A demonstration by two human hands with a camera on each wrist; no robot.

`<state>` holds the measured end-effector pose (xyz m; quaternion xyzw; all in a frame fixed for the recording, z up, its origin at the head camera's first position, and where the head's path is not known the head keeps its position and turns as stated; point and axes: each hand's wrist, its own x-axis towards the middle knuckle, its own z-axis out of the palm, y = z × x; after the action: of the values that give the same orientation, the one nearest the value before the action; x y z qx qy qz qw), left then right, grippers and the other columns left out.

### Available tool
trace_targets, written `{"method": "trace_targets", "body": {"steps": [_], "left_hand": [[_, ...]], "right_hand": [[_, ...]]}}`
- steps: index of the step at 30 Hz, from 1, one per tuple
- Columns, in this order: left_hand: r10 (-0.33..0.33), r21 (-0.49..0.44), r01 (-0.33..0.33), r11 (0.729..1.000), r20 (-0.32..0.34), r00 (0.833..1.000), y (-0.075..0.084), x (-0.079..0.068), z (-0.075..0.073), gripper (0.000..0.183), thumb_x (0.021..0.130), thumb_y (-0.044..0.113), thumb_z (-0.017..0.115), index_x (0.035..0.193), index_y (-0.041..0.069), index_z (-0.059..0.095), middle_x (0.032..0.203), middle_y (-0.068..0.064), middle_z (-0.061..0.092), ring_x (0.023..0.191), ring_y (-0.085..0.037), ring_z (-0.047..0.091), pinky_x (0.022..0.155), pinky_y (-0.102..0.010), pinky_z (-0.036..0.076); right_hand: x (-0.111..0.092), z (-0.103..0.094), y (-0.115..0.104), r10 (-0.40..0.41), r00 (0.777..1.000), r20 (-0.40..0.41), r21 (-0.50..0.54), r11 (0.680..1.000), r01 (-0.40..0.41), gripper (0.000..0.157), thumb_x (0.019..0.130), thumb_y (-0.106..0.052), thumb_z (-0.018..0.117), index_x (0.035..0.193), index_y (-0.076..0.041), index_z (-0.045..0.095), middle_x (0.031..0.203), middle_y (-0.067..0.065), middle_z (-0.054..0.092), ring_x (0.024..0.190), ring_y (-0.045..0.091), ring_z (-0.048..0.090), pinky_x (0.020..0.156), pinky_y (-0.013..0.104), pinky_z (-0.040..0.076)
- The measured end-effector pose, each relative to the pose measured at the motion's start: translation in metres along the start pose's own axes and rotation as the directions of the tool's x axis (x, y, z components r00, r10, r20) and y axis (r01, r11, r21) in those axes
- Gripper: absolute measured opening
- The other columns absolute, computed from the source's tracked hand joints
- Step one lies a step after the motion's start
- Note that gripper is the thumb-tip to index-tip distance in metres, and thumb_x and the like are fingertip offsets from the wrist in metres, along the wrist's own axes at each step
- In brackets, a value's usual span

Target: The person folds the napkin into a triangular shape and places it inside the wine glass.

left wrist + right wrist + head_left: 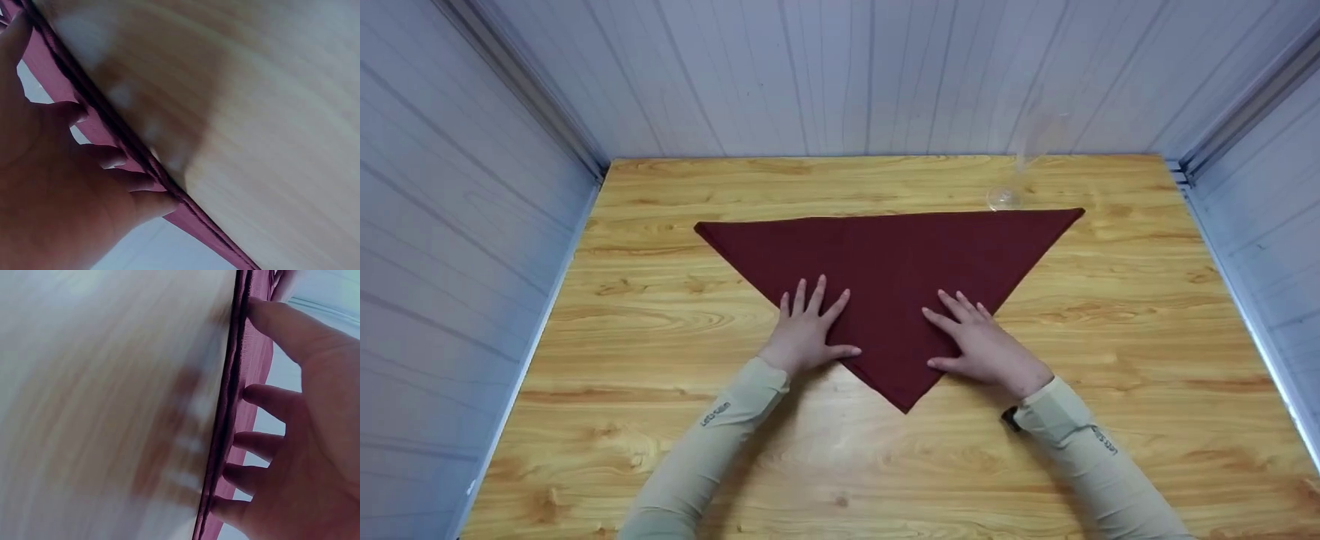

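A dark red cloth (892, 262) lies flat on the table as a triangle, its long side at the back and one corner pointing to the front. My left hand (808, 326) rests on its left slanting edge with fingers spread. On the opposite slanting edge my right hand (979, 341) lies the same way, fingers spread and fairly straight. Both wrist views show fingertips on the cloth along its layered edge (121, 126), and the right hand's fingers (261, 444) touch the matching edge on the other side.
Behind the cloth's long side, to the right, stands a clear stemmed glass (1005, 198), its base close to the cloth. The wood-grain table (660, 337) meets pale panel walls (825, 75) at the back and both sides.
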<state>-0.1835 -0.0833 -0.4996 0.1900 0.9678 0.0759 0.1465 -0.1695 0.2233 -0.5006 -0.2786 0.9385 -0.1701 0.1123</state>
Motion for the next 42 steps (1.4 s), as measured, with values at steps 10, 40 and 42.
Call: {"method": "trace_targets", "body": {"steps": [10, 40, 42], "left_hand": [[0.011, -0.041, -0.011, 0.999, -0.011, 1.0, -0.008, 0.002, 0.006, 0.092, 0.08, 0.075, 0.049, 0.153, 0.032, 0.014, 0.159, -0.013, -0.003, 0.141, -0.042, -0.006, 0.111, -0.058, 0.002], [0.301, -0.18, -0.303, 0.936, -0.039, 0.953, 0.037, -0.043, 0.012, 0.071, 0.089, 0.057, 0.057, 0.146, 0.017, 0.04, 0.152, -0.016, 0.028, 0.142, -0.032, 0.017, 0.115, -0.044, 0.012], [0.314, -0.192, -0.317, 0.929, -0.047, 0.948, 0.04, -0.047, 0.014, 0.071, 0.09, 0.057, 0.056, 0.146, 0.017, 0.04, 0.152, -0.015, 0.029, 0.142, -0.031, 0.018, 0.115, -0.042, 0.012]], "right_hand": [[0.002, 0.002, 0.0, -0.009, 1.0, 0.003, 0.003, 1.0, 0.009, 0.077, 0.086, -0.05, 0.067, 0.148, -0.015, 0.038, 0.156, 0.017, 0.017, 0.141, 0.04, 0.012, 0.112, 0.055, 0.013], [-0.027, 0.001, -0.03, -0.147, 0.989, -0.012, 0.077, 0.986, 0.147, 0.058, 0.091, -0.03, 0.066, 0.14, -0.007, 0.048, 0.145, 0.018, 0.041, 0.135, 0.035, 0.032, 0.11, 0.048, 0.026], [-0.032, 0.002, -0.034, -0.164, 0.986, 0.002, 0.112, 0.98, 0.163, 0.057, 0.091, -0.03, 0.066, 0.14, -0.007, 0.049, 0.145, 0.016, 0.042, 0.136, 0.034, 0.033, 0.109, 0.048, 0.028]]}}
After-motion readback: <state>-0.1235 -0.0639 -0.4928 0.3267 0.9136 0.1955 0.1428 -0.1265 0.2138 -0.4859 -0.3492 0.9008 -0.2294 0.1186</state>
